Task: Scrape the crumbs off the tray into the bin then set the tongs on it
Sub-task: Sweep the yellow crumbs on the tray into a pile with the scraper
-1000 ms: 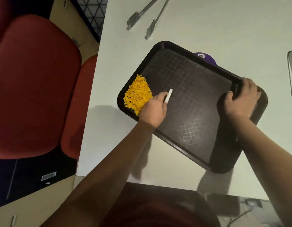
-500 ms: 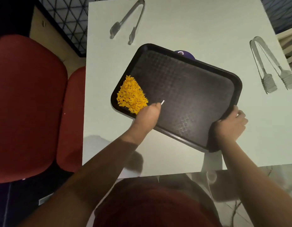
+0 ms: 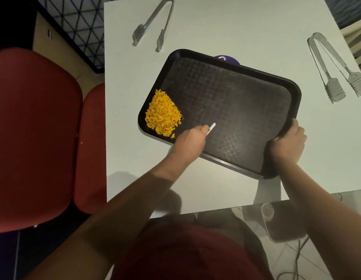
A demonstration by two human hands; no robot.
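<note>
A black tray (image 3: 246, 102) lies at a slant on the white table. A heap of orange crumbs (image 3: 162, 114) sits in its left corner. My left hand (image 3: 190, 141) grips a thin white scraper (image 3: 211, 126) just right of the heap, over the tray's near edge. My right hand (image 3: 288, 141) grips the tray's right near corner. One pair of metal tongs (image 3: 153, 25) lies at the table's far left, a second pair of tongs (image 3: 335, 67) at the far right. No bin can be made out.
A purple object (image 3: 227, 59) peeks out behind the tray's far rim. Red chairs (image 3: 34, 138) stand left of the table (image 3: 236, 27). A dark device with cables (image 3: 280, 223) lies on the floor at the right, below the table's near edge.
The view has shifted, so the second tongs came into sight. My right hand slid from the tray's far right rim to its near right corner. The scraper still sits beside the crumb heap.
</note>
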